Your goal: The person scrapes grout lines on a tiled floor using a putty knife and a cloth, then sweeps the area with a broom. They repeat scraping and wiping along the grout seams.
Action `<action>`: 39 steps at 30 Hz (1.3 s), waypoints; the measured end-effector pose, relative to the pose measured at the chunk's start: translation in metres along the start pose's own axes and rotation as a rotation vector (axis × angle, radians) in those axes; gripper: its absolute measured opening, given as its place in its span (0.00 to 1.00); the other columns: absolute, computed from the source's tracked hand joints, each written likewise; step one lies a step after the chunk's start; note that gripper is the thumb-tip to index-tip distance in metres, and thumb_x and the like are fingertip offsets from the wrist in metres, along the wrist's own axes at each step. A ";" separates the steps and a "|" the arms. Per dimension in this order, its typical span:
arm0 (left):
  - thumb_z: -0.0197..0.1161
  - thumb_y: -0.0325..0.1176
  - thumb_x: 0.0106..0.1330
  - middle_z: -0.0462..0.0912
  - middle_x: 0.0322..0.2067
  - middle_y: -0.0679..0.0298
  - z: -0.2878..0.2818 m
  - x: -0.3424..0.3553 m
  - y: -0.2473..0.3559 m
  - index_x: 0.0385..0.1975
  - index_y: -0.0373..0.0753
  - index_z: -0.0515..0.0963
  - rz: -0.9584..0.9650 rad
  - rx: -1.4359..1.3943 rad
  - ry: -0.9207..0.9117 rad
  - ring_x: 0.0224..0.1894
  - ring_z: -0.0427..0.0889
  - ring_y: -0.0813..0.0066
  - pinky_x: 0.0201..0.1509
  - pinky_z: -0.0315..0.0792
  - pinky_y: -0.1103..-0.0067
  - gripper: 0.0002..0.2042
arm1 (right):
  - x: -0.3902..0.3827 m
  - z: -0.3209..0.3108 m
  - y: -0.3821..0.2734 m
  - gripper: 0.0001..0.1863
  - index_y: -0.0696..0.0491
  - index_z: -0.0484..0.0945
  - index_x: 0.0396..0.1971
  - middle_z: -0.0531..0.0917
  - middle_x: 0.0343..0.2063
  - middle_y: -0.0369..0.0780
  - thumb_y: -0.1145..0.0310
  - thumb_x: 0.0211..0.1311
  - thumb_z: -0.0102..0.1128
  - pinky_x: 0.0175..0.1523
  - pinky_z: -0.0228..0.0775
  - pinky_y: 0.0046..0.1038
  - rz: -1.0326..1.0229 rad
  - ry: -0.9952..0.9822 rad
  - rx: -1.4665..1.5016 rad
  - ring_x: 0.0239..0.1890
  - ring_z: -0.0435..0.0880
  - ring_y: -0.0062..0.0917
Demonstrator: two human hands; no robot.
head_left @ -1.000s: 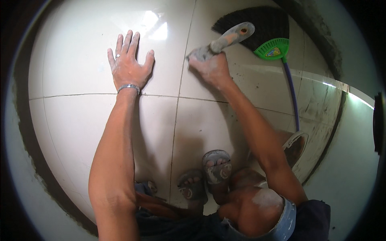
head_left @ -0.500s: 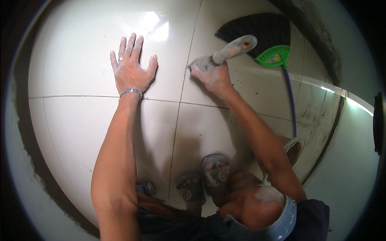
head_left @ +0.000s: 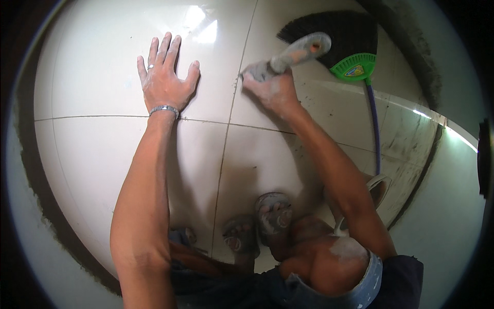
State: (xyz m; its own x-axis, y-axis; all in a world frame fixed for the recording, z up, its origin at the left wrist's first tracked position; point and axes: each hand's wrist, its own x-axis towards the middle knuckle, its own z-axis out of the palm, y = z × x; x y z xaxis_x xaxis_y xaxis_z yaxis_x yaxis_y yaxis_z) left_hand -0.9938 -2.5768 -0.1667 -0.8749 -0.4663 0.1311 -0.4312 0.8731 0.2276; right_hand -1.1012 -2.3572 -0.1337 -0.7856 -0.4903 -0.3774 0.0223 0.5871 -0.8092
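Left hand (head_left: 167, 85) lies spread on the tile (head_left: 98, 67), empty; right hand (head_left: 272, 92) is wrapped around a scraper (head_left: 304, 50). I'd guide it lightly along the joint (head_left: 232, 104).

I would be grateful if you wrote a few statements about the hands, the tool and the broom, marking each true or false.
1. The left hand rests on the tiled floor with its fingers spread. True.
2. The left hand wears no ring. False: a ring is on one of its fingers.
3. The right hand grips a tool whose handle has a hole near its end. True.
4. A black-bristled broom lies on the tiled floor. True.
5. The left hand holds the broom. False: neither hand holds it.
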 end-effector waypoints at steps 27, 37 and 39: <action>0.58 0.53 0.64 0.61 0.74 0.71 -0.006 0.002 0.003 0.71 0.54 0.65 -0.039 0.016 -0.066 0.78 0.51 0.70 0.82 0.38 0.59 0.34 | -0.049 0.018 0.016 0.09 0.54 0.83 0.34 0.84 0.31 0.40 0.64 0.58 0.66 0.45 0.77 0.33 -0.070 -0.143 -0.128 0.37 0.85 0.30; 0.62 0.46 0.61 0.61 0.74 0.65 -0.018 0.007 0.006 0.71 0.46 0.65 -0.032 -0.122 -0.087 0.78 0.51 0.63 0.80 0.37 0.54 0.36 | 0.138 -0.047 -0.012 0.18 0.62 0.81 0.35 0.86 0.32 0.44 0.62 0.53 0.72 0.46 0.77 0.33 -0.320 0.308 -0.141 0.35 0.85 0.33; 0.63 0.45 0.60 0.61 0.74 0.65 -0.020 0.010 0.011 0.71 0.46 0.65 -0.046 -0.145 -0.109 0.78 0.51 0.62 0.80 0.37 0.54 0.36 | 0.178 -0.072 -0.010 0.17 0.63 0.81 0.35 0.85 0.30 0.46 0.63 0.55 0.72 0.44 0.77 0.34 -0.338 0.271 -0.167 0.35 0.86 0.34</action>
State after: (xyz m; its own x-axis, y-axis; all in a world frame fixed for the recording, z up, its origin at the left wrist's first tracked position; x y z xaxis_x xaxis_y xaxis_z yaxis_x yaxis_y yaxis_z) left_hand -1.0025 -2.5748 -0.1433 -0.8771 -0.4802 0.0141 -0.4419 0.8180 0.3683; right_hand -1.2853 -2.4038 -0.1605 -0.8654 -0.4990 0.0443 -0.3452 0.5298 -0.7747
